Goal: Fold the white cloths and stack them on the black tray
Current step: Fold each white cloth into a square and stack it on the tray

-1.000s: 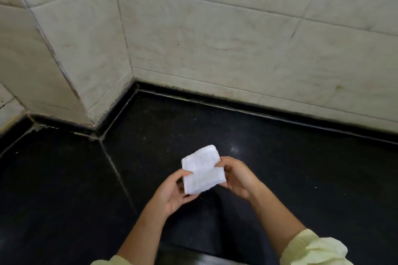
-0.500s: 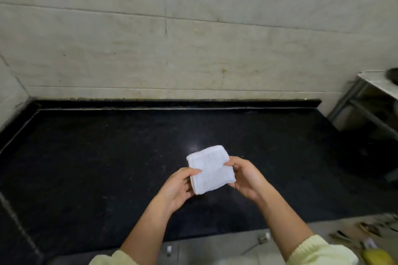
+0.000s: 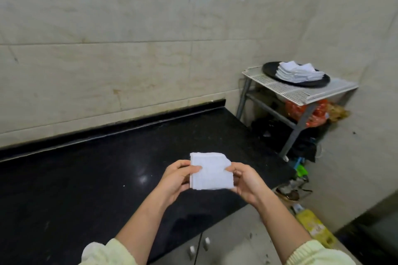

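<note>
Cloth: small folded white terry cloth, held flat above the black stone desk.
Hands: left hand and right hand pinch opposite edges, probably keeping the fold closed.
Destination: round black tray with stacked folded white cloths, well apart, on a white wire rack.

- Folded white cloth held up at lower centre of frame, above the black worktop.
- Left hand grips cloth's left edge, thumb on top; right hand pinches its right edge.
- Upper right: black tray w/ stack of folded cloths on it, sitting on a white wire rack.
- Orange bag under rack; yellow bottle on floor, lower right.
- Pale yellow sleeves at bottom edge.
</note>
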### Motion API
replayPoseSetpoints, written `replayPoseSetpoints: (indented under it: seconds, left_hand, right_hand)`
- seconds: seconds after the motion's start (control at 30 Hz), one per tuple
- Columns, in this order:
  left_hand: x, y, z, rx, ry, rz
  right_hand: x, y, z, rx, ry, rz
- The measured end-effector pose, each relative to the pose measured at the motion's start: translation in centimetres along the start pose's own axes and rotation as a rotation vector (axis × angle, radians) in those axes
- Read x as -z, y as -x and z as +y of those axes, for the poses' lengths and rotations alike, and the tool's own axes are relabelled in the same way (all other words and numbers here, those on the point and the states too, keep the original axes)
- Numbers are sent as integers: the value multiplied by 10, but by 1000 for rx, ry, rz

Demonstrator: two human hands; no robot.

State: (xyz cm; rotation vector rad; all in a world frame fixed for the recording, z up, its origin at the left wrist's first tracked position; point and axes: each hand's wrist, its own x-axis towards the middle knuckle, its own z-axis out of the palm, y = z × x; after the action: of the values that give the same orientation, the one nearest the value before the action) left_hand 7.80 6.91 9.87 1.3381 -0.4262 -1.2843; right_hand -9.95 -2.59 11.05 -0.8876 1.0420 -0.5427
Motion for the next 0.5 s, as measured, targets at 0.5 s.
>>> replayPoseSetpoints:
  seconds: [0.5]
  left_hand:
    - [-212,-185,111,-115,-65,-272]
  right_hand:
    - [156,-102,-198,241,-87,75]
